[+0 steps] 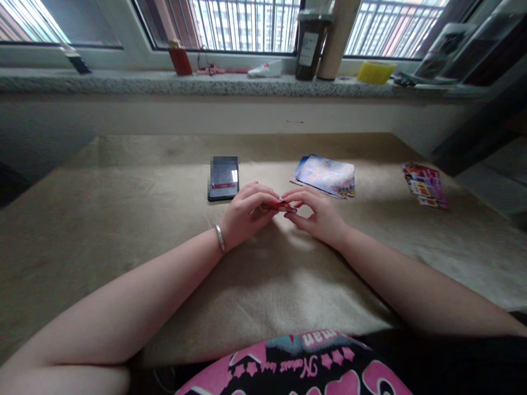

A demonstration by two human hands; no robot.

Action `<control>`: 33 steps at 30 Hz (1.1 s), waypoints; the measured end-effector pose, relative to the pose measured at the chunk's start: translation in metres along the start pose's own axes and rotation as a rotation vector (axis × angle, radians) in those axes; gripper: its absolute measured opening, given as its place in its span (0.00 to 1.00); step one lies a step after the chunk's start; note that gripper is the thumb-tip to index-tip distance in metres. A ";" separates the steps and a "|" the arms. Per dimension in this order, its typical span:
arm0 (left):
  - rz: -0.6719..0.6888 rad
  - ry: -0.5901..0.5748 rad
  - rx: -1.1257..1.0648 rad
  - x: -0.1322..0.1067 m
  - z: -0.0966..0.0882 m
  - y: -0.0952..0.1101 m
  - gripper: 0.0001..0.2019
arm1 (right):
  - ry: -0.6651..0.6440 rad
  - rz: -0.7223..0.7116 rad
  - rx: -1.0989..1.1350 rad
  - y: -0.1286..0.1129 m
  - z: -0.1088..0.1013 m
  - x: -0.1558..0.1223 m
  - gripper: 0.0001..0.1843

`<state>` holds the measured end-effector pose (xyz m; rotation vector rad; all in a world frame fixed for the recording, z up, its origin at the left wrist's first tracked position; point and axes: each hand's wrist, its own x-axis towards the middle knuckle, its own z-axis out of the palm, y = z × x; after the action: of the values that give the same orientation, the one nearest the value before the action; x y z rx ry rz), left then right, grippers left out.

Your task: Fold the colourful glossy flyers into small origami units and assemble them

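My left hand [252, 211], with a silver bangle at the wrist, is closed on one end of a small flat red-and-dark thing [283, 206]. It is seen nearly edge-on, so its exact kind does not show. My right hand [319, 215] has its thumb and fingers closed around the other end. Both hands meet low over the middle of the table. Just beyond my left hand lies a dark phone [223, 181], partly blurred out. Behind my right hand, a few overlapping pale blue and pink cards [327, 174] lie flat.
A tan cover [123, 219] spreads over the table. At the right lie red and pink printed cards or packets [425, 185]. On the stone windowsill [123, 82] stand a red container [180, 59], a dark jar [310, 49] and a yellow tape roll [375, 72].
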<state>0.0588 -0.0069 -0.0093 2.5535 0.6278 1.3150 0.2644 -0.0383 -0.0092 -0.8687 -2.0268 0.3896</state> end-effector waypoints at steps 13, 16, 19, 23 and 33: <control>0.050 0.101 0.060 0.003 0.000 0.010 0.07 | 0.136 -0.067 -0.356 -0.011 0.000 -0.001 0.08; 0.051 0.123 0.043 0.002 0.001 0.010 0.05 | 0.123 -0.081 -0.362 -0.012 0.000 -0.001 0.09; 0.017 0.146 -0.034 0.000 0.002 0.008 0.03 | 0.117 -0.092 -0.284 -0.011 -0.001 0.001 0.09; -0.016 0.168 -0.095 0.000 0.002 0.006 0.03 | 0.135 -0.119 -0.196 -0.008 -0.002 0.003 0.07; 0.011 0.195 -0.054 0.001 0.000 0.009 0.05 | 0.237 -0.228 -0.389 -0.011 -0.009 0.002 0.07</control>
<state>0.0617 -0.0141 -0.0054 2.4085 0.6038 1.5755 0.2660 -0.0453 0.0034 -0.8544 -1.9788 -0.2341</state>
